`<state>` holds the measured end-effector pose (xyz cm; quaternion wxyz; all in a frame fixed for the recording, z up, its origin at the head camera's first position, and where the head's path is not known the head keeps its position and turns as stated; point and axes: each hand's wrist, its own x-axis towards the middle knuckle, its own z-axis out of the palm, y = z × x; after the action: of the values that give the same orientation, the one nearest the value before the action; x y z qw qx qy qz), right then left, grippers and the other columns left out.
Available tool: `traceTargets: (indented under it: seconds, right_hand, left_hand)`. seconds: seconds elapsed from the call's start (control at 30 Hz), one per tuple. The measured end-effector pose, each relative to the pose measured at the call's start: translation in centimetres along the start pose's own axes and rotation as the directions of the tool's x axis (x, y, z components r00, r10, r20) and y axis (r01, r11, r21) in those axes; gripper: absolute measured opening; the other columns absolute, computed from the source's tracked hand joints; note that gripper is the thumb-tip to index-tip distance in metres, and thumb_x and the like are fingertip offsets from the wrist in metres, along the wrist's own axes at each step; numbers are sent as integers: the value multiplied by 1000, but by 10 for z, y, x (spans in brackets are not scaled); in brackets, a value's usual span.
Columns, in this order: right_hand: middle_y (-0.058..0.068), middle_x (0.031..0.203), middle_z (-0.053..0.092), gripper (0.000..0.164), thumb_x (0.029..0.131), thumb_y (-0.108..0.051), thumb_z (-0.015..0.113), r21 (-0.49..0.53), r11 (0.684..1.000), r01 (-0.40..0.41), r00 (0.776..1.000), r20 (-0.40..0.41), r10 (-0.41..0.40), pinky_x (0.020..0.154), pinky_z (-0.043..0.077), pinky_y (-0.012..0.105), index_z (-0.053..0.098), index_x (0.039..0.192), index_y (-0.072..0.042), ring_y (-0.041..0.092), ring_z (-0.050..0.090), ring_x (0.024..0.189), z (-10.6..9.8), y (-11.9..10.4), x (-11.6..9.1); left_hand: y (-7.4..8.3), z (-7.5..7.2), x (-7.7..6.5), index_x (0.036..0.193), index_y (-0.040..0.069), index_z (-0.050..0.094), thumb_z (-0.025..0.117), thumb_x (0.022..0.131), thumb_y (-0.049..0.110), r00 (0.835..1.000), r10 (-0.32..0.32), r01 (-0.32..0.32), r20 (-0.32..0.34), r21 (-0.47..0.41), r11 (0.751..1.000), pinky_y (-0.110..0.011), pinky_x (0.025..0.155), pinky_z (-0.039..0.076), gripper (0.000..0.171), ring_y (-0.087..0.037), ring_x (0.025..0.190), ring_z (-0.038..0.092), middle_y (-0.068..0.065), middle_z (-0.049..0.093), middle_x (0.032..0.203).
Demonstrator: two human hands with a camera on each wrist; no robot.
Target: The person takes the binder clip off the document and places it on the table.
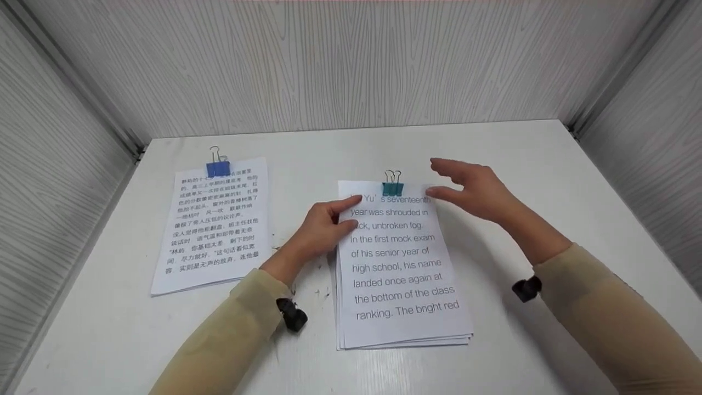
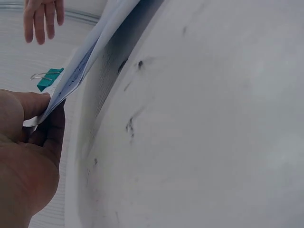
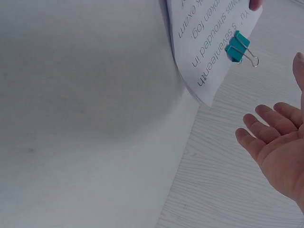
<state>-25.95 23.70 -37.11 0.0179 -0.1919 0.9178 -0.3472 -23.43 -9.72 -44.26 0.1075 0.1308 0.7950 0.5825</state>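
A stack of printed English sheets [image 1: 403,263] is held together at its top edge by a teal binder clip [image 1: 392,188], wire handles pointing up. My left hand [image 1: 323,227] pinches the stack's upper left edge, thumb on the printed face and fingers behind, as the left wrist view shows at the paper edge [image 2: 71,80]. To the right of the clip, my right hand [image 1: 474,192] is held apart from the paper, fingers extended and nothing in it. In the right wrist view its fingers [image 3: 273,123] spread below the teal clip [image 3: 237,46].
On the left of the white table [image 1: 307,159] lies a second stack of sheets with Chinese print [image 1: 214,230], with a blue binder clip [image 1: 218,168] at its top. Wood-grain panels [image 1: 351,66] enclose the table at the back and sides. Dark marks [image 2: 130,126] dot the tabletop.
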Motion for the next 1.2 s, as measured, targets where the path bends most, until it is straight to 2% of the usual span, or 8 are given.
traceTargets:
  seconds: [0.1, 0.2, 0.33, 0.47, 0.67, 0.87, 1.1, 1.2]
  right_hand:
    - [4, 150, 63, 67, 98, -39, 79, 144, 989, -32, 999, -7, 33, 115, 47, 47, 55, 157, -18, 26, 61, 136, 0, 1, 17]
    - [5, 146, 65, 66, 98, -39, 79, 239, 969, -58, 998, 11, 57, 114, 48, 47, 56, 156, -17, 22, 63, 134, 0, 3, 31]
    - [7, 145, 66, 62, 100, -37, 76, 297, 953, -62, 997, 63, 45, 117, 45, 46, 56, 155, -15, 20, 61, 134, 2, 4, 47]
    - [4, 144, 66, 59, 101, -35, 75, 336, 939, -77, 992, 121, 39, 120, 41, 45, 57, 155, -17, 19, 60, 136, 2, 4, 58]
    - [4, 145, 66, 56, 103, -36, 73, 360, 928, -95, 977, 213, 18, 119, 43, 42, 58, 153, -17, 18, 61, 134, 1, 6, 68]
    - [5, 142, 68, 50, 105, -30, 70, 370, 925, -89, 956, 292, -25, 117, 46, 40, 60, 151, -14, 17, 62, 132, 1, 9, 71]
    - [-6, 134, 72, 50, 102, -42, 72, 254, 963, -92, 943, 334, 2, 119, 41, 42, 67, 145, -18, 15, 61, 131, 1, 8, 72]
    - [-5, 133, 73, 46, 102, -40, 72, 264, 959, -104, 941, 339, 9, 118, 42, 43, 70, 143, -19, 17, 62, 129, 2, 7, 73]
  left_hand:
    - [2, 0, -1, 154, 19, 58, 70, 102, 6, 1000, 19, -18, 5, -24, 1000, -26, 70, 59, 55, -22, 87, 75, -6, 74, 128]
    - [4, 1, -2, 153, 19, 58, 70, 101, 5, 1000, 29, -28, 7, -36, 999, -26, 71, 60, 55, -22, 88, 76, -6, 74, 129]
    - [6, 1, -4, 153, 18, 58, 69, 101, 5, 999, 40, -40, 12, -49, 998, -27, 73, 61, 55, -23, 88, 77, -7, 73, 132]
    - [9, 1, -5, 153, 16, 58, 68, 102, 3, 998, 60, -58, 28, -70, 996, -27, 73, 61, 54, -23, 89, 77, -8, 74, 130]
    - [11, 2, -6, 154, 15, 56, 67, 102, 3, 995, 84, -79, 58, -82, 993, -27, 71, 61, 54, -24, 88, 78, -7, 75, 128]
    - [12, 3, -7, 154, 15, 56, 67, 102, 3, 994, 91, -84, 63, -101, 991, -27, 74, 61, 55, -24, 93, 77, -7, 74, 131]
    - [13, 6, -7, 153, 14, 58, 68, 102, 3, 995, 91, -86, 49, -89, 992, -28, 75, 61, 53, -23, 90, 78, -7, 74, 131]
    - [14, 6, -7, 152, 15, 58, 69, 101, 3, 994, 97, -94, 47, -78, 993, -27, 74, 60, 53, -22, 89, 77, -7, 75, 128]
